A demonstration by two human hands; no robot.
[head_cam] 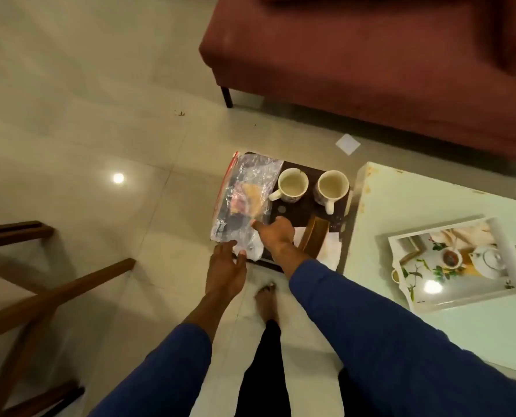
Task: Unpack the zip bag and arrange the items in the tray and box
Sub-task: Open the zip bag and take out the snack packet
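Observation:
A clear zip bag [244, 194] with a red seal strip lies on the left part of a dark low stool [308, 206]; small coloured items show through it. My left hand [225, 267] touches the bag's near corner with spread fingers. My right hand [276, 236] reaches onto the bag's near edge, forefinger and thumb at the plastic. Two white mugs [293, 185] [332, 188] stand empty at the stool's far side. A small wooden box [314, 236] sits on white paper beside my right wrist. A white tray [457, 263] with a printed tea picture rests on the white table.
The white table [431, 332] stands to the right of the stool. A red sofa [371, 61] fills the far right. Wooden chair legs [40, 299] lie at the left on the tiled floor. My bare foot [265, 299] is just in front of the stool.

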